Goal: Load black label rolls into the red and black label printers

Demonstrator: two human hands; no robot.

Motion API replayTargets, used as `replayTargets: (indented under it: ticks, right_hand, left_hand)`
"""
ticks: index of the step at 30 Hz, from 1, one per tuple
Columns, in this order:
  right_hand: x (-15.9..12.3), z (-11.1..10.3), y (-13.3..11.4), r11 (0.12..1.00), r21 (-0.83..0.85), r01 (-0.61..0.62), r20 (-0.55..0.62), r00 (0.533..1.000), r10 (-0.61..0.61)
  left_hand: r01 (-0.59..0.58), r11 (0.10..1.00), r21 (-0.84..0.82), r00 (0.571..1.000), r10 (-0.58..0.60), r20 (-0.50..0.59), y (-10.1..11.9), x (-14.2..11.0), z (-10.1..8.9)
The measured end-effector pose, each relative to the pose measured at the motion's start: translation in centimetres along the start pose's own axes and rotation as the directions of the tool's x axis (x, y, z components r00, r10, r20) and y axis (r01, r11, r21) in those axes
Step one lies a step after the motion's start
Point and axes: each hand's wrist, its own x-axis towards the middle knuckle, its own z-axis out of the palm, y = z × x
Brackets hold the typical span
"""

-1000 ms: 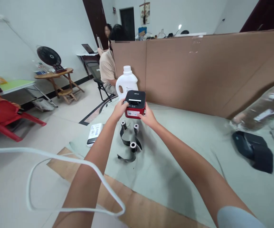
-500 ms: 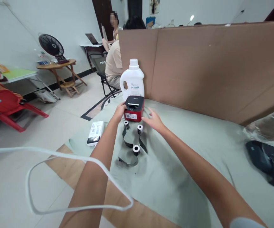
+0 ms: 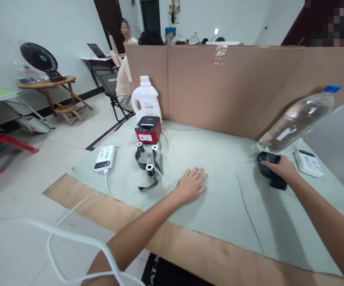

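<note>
**Left hand spread on the cloth, right hand on a black gadget**

Left to right: the left hand (image 3: pixel 191 186) is palm-down on the pale green cloth (image 3: pixel 219 216), fingers spread, gripping nothing. Well to its right is the black gadget (image 3: pixel 269 157), rounded at its left end, glossy on top, with a dark, flatter piece sticking out toward the near side. It's just below the clear bottle (image 3: pixel 300 119) with a blue cap. The right hand (image 3: pixel 285 170) is grasping it, thumb across the top.

Hard to make out: left forearm's cut off at the bottom edge, most right-hand fingers are hidden behind the gadget, and I can't tell if it's fully resting on the cloth.
</note>
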Motion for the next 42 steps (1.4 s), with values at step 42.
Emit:
replayTargets:
  ticks: [42]
  right_hand:
    - [-14.4,14.1,-11.8,0.914,0.281,0.292,0.383,0.839,-0.386]
  left_hand:
    - [0.460,0.887,-0.050,0.886,-0.462,-0.044,-7.5,10.3,-2.4]
